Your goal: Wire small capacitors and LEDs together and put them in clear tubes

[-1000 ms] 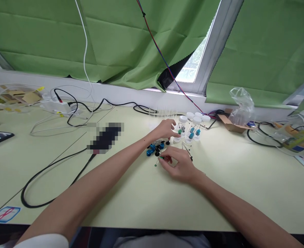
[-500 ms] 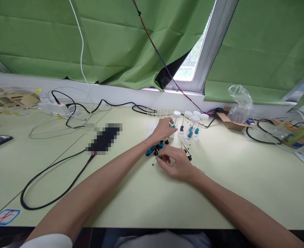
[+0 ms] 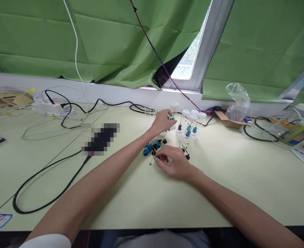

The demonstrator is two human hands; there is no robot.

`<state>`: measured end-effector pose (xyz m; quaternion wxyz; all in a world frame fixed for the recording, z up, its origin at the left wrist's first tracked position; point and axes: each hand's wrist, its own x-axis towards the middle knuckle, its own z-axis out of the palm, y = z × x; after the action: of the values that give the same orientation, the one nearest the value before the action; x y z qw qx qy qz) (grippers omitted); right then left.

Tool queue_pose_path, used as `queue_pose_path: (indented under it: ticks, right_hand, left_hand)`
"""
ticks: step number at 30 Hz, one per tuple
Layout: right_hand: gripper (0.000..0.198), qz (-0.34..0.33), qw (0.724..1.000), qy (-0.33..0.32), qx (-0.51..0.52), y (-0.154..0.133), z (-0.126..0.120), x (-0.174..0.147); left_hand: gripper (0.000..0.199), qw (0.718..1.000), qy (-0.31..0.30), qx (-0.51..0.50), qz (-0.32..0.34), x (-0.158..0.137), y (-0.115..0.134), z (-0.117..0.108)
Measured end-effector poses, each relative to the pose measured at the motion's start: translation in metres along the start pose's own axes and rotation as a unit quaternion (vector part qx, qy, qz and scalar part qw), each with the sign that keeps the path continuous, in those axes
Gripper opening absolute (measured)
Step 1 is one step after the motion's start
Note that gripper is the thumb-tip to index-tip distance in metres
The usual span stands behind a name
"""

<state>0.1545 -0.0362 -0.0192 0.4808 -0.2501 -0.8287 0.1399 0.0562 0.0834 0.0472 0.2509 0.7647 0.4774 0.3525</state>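
My left hand (image 3: 163, 121) is closed on a clear tube (image 3: 174, 104) with a white cap; a green piece on a thin metal stem shows inside. Just right of it stand several similar capped tubes (image 3: 192, 118) holding black or blue pieces on stems. Nearer to me, my right hand (image 3: 174, 162) pinches a small green piece on a thin metal rod (image 3: 151, 161); its fingers partly hide it. Beside those fingertips lies a pile of blue and black pieces (image 3: 149, 148). More black pieces with metal stems (image 3: 187, 156) rest behind the right hand.
Uncapped clear tubes (image 3: 149, 117) stand behind my left hand. A pixelated dark object (image 3: 101, 137) with a black cable lies left. A cardboard box (image 3: 229, 120) with a plastic bag is at the back right. Cables run along the wall, near a white power strip (image 3: 49, 108).
The capped tube in my left hand has risen a little relative to the tubes beside it. My right hand keeps its pinch in nearly the same place. The view has shifted slightly.
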Motion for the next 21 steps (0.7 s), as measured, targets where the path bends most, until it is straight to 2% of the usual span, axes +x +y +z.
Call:
queue_pose_path:
  ticks: [5, 13, 21]
  right_hand:
    - [0.006, 0.003, 1.000, -0.002, -0.001, 0.000, 0.000, 0.000]
    - [0.005, 0.008, 1.000, -0.008, -0.013, 0.000, 0.000, -0.001]
    - [0.005, 0.005, 1.000, -0.009, -0.010, 0.001, 0.000, -0.001]
  left_hand:
    - [0.023, 1.000, -0.017, 0.005, 0.008, 0.000, 0.004, -0.005]
    - [0.023, 0.996, -0.082, 0.000, -0.027, -0.011, -0.008, 0.019]
    - [0.026, 0.993, -0.113, -0.040, -0.005, -0.011, -0.008, 0.031]
